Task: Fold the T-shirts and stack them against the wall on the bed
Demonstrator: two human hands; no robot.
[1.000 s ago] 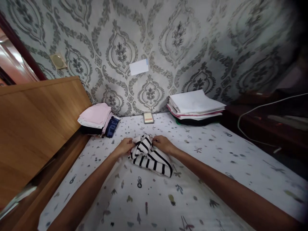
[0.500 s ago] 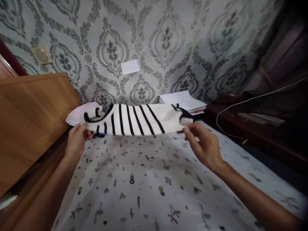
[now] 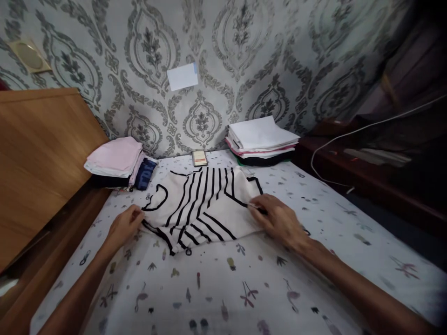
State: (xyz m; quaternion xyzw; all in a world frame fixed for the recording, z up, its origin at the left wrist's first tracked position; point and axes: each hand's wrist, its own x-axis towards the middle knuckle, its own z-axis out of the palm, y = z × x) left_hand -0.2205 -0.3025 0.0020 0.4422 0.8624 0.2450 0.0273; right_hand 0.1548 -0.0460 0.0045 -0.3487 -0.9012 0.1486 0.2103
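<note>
A white knit top with black stripes and black trim (image 3: 223,216) lies partly folded over itself on the patterned bed sheet (image 3: 209,298). Its left edge is pinched between the thumb and fingers of my left hand (image 3: 124,225). On the opposite side, my right hand (image 3: 277,218) grips the top near a black-trimmed edge, with the fingertips partly hidden against the cloth. Creases run through the middle, where the stripes change direction.
Folded clothes, pink on top (image 3: 117,156), are stacked at the back left beside a wooden panel (image 3: 42,163). Another folded stack (image 3: 265,132) stands at the back right. A small box (image 3: 199,158) lies near the wall. A white cable (image 3: 328,139) hangs on the right.
The striped top was held up, stretched between both hands; now it has come down onto the sheet and spread out. Both hands have lowered with it, still gripping its edges.
</note>
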